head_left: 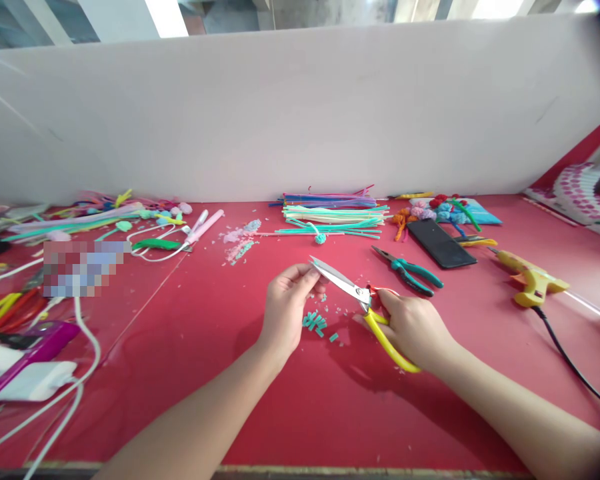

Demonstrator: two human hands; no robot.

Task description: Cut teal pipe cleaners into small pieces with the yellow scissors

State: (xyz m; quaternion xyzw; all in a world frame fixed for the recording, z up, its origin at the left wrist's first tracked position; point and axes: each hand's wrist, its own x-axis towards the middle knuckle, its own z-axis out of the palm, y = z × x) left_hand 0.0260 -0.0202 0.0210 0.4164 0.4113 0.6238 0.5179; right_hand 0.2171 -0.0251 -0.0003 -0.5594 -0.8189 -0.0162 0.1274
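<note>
Right hand (420,330) grips yellow-handled scissors (343,281); left fingers pinched at the blade tips, maybe on a small piece, can't tell. Teal clippings (315,323) on red table (180,400) below.

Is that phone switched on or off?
I can't tell. The phone on the red table has a dark face with no picture showing, but it could be off or just asleep.
</note>
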